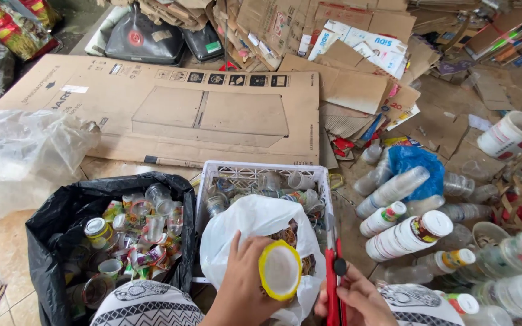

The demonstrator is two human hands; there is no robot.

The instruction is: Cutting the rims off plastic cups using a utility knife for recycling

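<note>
My left hand point(243, 284) grips a clear plastic cup with a yellow rim point(280, 269), its mouth turned toward me. It hovers over a white plastic bag point(243, 220) lying in a white crate point(261, 172). My right hand point(357, 296) holds red-handled scissors point(333, 274), blades pointing up beside the cup. The crate also holds several clear cups and rubber bands.
A black bag point(49, 223) full of cut plastic cups sits at the left. Stacked clear cups, white bottles point(409, 234) and a blue bag point(421, 166) lie at the right. A large flattened cardboard sheet point(212, 115) and more cardboard cover the floor beyond. A clear plastic bag point(19, 157) lies far left.
</note>
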